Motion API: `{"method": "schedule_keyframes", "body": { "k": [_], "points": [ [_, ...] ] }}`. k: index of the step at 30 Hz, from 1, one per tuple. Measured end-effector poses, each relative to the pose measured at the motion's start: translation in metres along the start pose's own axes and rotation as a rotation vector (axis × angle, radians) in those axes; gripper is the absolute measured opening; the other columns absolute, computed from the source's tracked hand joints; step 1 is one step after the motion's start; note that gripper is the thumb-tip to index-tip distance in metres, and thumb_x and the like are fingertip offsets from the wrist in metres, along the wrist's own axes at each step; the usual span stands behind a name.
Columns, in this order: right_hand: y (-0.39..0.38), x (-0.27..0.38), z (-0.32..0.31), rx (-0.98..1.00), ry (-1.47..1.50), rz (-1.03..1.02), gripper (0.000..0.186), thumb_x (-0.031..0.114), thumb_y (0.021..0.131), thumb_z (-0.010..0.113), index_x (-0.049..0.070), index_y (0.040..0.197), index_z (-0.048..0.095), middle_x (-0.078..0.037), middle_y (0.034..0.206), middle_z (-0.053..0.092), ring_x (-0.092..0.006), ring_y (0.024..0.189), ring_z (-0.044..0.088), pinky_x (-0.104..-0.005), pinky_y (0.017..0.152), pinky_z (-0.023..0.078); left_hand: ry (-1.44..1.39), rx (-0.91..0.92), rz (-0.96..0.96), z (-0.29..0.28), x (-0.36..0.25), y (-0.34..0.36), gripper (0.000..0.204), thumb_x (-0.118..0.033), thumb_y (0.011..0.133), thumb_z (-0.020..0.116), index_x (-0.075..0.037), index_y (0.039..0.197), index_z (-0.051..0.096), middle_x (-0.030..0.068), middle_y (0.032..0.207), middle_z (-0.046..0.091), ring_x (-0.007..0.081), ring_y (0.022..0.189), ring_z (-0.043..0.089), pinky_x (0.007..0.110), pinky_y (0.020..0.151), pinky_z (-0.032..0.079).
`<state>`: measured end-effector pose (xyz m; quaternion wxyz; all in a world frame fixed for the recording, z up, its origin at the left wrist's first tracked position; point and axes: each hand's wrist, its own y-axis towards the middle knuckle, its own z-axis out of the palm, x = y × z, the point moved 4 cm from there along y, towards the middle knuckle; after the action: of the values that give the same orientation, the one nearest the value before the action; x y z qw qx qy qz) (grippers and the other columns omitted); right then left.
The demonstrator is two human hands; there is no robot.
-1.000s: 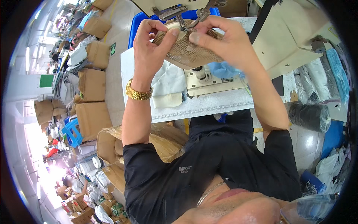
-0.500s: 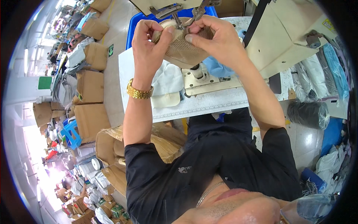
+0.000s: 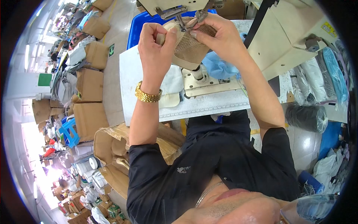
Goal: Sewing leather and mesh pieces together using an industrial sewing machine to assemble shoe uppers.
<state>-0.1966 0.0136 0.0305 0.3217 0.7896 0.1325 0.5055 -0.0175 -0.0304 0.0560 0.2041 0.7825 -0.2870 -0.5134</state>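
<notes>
A rounded tan mesh piece with a pale edge [image 3: 188,52], cap-like in shape, sits under the presser foot [image 3: 182,24] of a sewing machine [image 3: 283,37]. Its left edge is pinched between the thumb and fingers of my left hand [image 3: 156,44], which wears a gold watch. On the far right side of the piece, close to the needle area, my right hand [image 3: 227,39] grips the mesh with thumb and forefinger. The machine's post [image 3: 199,74] shows just below the piece. The stitching point itself is partly hidden by metal parts and fingers.
Crumpled light blue material [image 3: 220,67] lies right of the post, and pale cloth pieces [image 3: 172,82] lie to its left on the white table [image 3: 140,108]. Behind stands a blue bin [image 3: 135,28]. An open cardboard box [image 3: 108,149] is at the lower left.
My left hand has shifted right and slightly down, closer to the presser foot. The mesh piece has turned a little, and my right fingers have resettled on its edge.
</notes>
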Motion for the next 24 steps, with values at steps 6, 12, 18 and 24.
{"method": "schedule_keyframes", "body": {
  "k": [6,12,18,24],
  "points": [
    [0.003,0.005,-0.003,0.077,0.054,0.003,0.021,0.004,0.087,0.066,0.004,0.107,0.068,-0.004,0.108,0.065,-0.0128,0.096,0.062,-0.0271,0.087,0.048,-0.002,-0.021,-0.030,-0.001,-0.007,-0.007,0.024,-0.014,0.084,0.072,-0.004,0.081,0.050,-0.0011,0.066,0.046,0.0076,0.057,0.037,0.025,0.052,0.035],
    [0.002,0.002,-0.007,0.049,0.054,-0.029,0.021,0.004,0.087,0.064,0.005,0.107,0.069,-0.005,0.113,0.066,-0.0140,0.096,0.061,-0.0282,0.088,0.047,-0.009,-0.014,-0.048,0.000,-0.012,-0.014,0.025,-0.016,0.085,0.072,-0.004,0.081,0.050,-0.0010,0.066,0.048,0.0066,0.058,0.040,0.024,0.052,0.036],
    [-0.024,0.006,-0.039,-0.162,0.027,0.056,0.018,0.009,0.085,0.067,0.004,0.102,0.070,-0.005,0.099,0.070,-0.0186,0.093,0.065,-0.0312,0.083,0.051,0.065,0.034,-0.096,-0.018,-0.008,-0.001,0.024,-0.020,0.085,0.073,-0.003,0.079,0.056,0.0011,0.068,0.054,0.0076,0.059,0.046,0.024,0.054,0.040],
    [-0.041,0.011,-0.045,-0.093,0.401,0.246,0.026,0.007,0.089,0.064,0.002,0.114,0.066,-0.005,0.096,0.069,-0.0104,0.087,0.064,-0.0250,0.078,0.052,0.132,0.120,0.103,-0.005,0.030,0.058,0.029,-0.028,0.092,0.062,0.000,0.094,0.068,0.0036,0.075,0.062,0.0092,0.066,0.058,0.025,0.061,0.049]
  ]
}}
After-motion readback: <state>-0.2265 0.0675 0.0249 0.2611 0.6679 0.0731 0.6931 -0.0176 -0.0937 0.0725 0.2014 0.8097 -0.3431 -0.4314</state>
